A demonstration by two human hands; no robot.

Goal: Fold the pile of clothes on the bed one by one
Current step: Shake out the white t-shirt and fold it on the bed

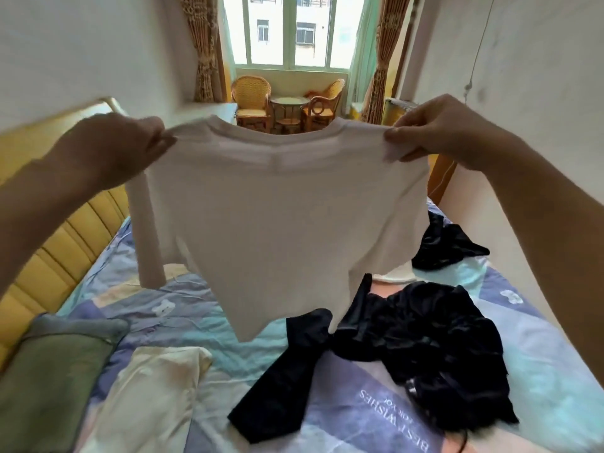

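Note:
A white long-sleeved top [277, 217] hangs spread out in the air above the bed. My left hand [114, 148] pinches its left shoulder and my right hand [438, 129] pinches its right shoulder. One sleeve dangles at the left. Beneath it, on the patterned bedsheet [539, 354], lies a pile of black clothes [434, 348], with one dark piece stretched toward the bed's near edge. A second black garment [447, 243] lies farther back at the right. A bit of white cloth [395, 274] shows behind the held top.
A green pillow [49, 371] and a cream pillow [147, 393] lie at the near left. A yellow padded headboard [65, 250] runs along the left. Wicker chairs [251, 99] and a small table stand by the window at the back.

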